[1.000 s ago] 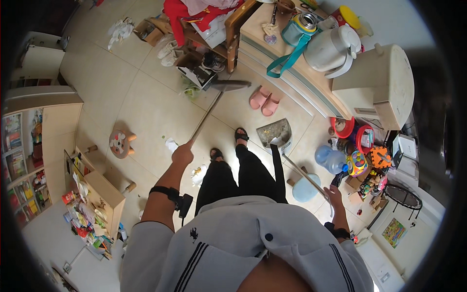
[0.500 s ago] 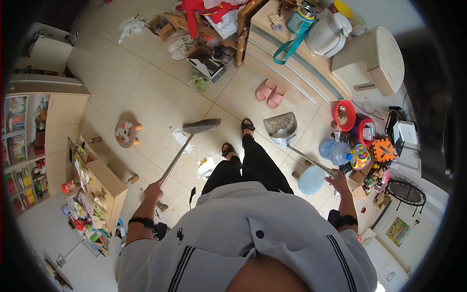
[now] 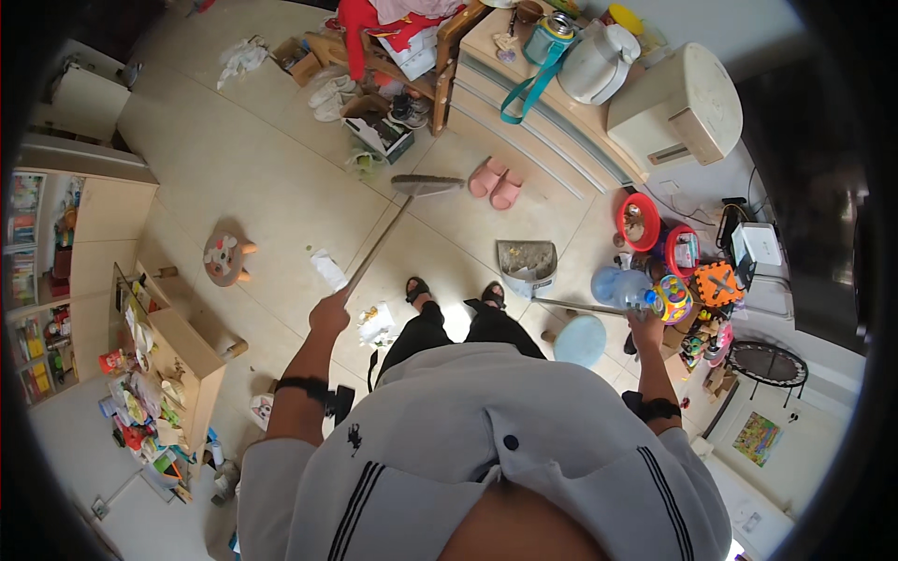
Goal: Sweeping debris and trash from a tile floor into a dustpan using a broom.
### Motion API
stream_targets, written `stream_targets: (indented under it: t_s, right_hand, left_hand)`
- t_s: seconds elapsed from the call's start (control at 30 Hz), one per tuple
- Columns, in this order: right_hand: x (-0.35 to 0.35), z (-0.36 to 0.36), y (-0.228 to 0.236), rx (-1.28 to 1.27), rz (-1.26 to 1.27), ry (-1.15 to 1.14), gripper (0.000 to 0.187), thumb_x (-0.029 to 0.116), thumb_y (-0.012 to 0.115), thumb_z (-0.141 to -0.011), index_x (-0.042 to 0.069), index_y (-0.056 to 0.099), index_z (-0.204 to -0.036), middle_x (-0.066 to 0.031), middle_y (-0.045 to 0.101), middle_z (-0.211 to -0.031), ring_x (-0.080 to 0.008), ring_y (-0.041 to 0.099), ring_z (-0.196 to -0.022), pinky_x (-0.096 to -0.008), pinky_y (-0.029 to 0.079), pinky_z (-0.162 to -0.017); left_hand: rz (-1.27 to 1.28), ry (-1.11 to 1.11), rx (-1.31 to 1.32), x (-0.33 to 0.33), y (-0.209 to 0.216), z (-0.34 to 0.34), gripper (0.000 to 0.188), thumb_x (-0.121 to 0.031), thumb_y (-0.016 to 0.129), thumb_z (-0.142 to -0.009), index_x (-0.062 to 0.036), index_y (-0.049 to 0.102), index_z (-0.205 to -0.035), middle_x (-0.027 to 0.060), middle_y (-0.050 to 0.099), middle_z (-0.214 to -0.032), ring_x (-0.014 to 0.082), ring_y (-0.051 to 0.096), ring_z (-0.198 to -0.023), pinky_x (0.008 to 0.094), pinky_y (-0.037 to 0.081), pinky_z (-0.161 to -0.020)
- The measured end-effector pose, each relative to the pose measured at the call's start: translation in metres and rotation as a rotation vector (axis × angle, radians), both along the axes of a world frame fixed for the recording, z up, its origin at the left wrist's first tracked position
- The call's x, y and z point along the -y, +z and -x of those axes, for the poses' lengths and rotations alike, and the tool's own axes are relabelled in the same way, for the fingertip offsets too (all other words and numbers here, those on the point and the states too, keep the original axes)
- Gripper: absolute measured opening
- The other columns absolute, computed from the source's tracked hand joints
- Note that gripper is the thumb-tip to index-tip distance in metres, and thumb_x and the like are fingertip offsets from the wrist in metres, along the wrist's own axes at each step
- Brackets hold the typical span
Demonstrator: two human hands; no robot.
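**Underfoot: broom and dustpan on a tiled floor**

From the head view, the person stands on a pale tiled floor [image 3: 234, 178], feet in black sandals, looking straight down. The left hand [image 3: 329, 313] is closed around the top of a broom [image 3: 393, 224] handle; the handle slants up and away across the tiles to the flat brush head, which lies on the floor just beside a pair of pink slippers [image 3: 496, 182]. The right hand [image 3: 645, 327] is closed on the end of a long thin handle that runs left to a grey dustpan [image 3: 527, 266]. The dustpan sits on the floor just ahead of the right foot, and debris shows inside it. Each wrist carries a dark band.

Near the left foot lie scraps of paper [image 3: 377, 324], and a white scrap [image 3: 327, 268] lies just beside the broom handle. A small round stool [image 3: 224, 257] with short legs stands well to the left. A low wooden shelf [image 3: 173, 360] at the lower left is heaped with small coloured things. A round blue stool [image 3: 580, 341] stands near the right hand, with bright toys [image 3: 697, 285] and red bowls [image 3: 641, 220] beyond it. Along the top runs a worktop [image 3: 524, 89] with a white kettle [image 3: 599, 61] and a cream bin [image 3: 678, 117] at its right end. Shoes and boxes crowd the floor to the left of the worktop.
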State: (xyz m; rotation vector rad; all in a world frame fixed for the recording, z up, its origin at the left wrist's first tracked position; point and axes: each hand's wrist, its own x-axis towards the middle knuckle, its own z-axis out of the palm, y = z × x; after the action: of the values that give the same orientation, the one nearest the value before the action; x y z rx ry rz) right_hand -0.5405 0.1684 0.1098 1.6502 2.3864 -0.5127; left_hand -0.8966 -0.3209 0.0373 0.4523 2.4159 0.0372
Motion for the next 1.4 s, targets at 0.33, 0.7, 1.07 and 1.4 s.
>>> stream_targets:
  t_s: [0.33, 0.7, 1.07, 1.4]
  right_hand:
    - [-0.034, -0.054, 0.012, 0.018, -0.064, -0.026, 0.035, 0.034, 0.062, -0.062, 0.002, 0.054, -0.071, -0.0161, 0.056, -0.063, -0.0312, 0.054, -0.061, -0.0390, 0.042, -0.054]
    - [-0.082, -0.111, -0.022, 0.042, 0.011, 0.007, 0.038, 0.033, 0.061, -0.062, 0.002, 0.052, -0.081, -0.0191, 0.056, -0.077, -0.0326, 0.055, -0.074, -0.0380, 0.043, -0.063]
    - [-0.084, -0.139, -0.037, -0.028, 0.438, -0.284, 0.026, 0.022, 0.059, -0.066, 0.003, 0.050, -0.080, -0.0069, 0.053, -0.057, -0.0148, 0.049, -0.045, -0.0280, 0.041, -0.041]
    - [-0.073, -0.092, -0.022, 0.052, 0.435, -0.252, 0.017, 0.020, 0.058, -0.068, 0.004, 0.056, -0.073, -0.0042, 0.054, -0.055, -0.0115, 0.047, -0.041, -0.0254, 0.038, -0.037]
  left_hand:
    - [0.394, -0.113, 0.059, 0.014, 0.018, -0.021, 0.048, -0.007, 0.045, -0.070, -0.0268, 0.041, -0.114, 0.0063, 0.057, -0.089, 0.0204, 0.056, -0.082, 0.0318, 0.046, -0.066]
    - [0.426, 0.156, 0.075, 0.070, 0.082, -0.098, 0.052, -0.003, 0.045, -0.067, -0.0251, 0.041, -0.115, 0.0085, 0.054, -0.100, 0.0224, 0.052, -0.091, 0.0316, 0.043, -0.075]
    - [0.186, 0.249, 0.049, -0.057, 0.027, -0.080, 0.051, -0.005, 0.048, -0.067, -0.0184, 0.040, -0.115, 0.0118, 0.053, -0.099, 0.0256, 0.051, -0.091, 0.0323, 0.042, -0.077]
    - [0.578, -0.168, 0.160, -0.049, 0.059, 0.010, 0.049, -0.006, 0.045, -0.071, -0.0221, 0.039, -0.116, 0.0077, 0.056, -0.093, 0.0209, 0.054, -0.087, 0.0319, 0.045, -0.068]
